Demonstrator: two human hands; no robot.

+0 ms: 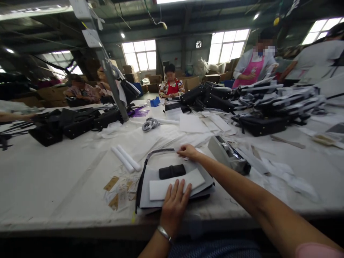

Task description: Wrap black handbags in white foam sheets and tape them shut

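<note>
White table (pixel 77 182) beneath, left fingers (pixel 175 190) spread atop white pad (pixel 158 189), right fingers (pixel 184 152) pinching strap (pixel 158 152).

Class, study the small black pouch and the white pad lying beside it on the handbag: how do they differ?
Colour: the pouch is black; the pad is white.
Size: the pad is longer than the pouch.
Contact: the left hand rests on the pad, while neither hand touches the pouch.
Both are oblong and lie on the handbag.
</note>
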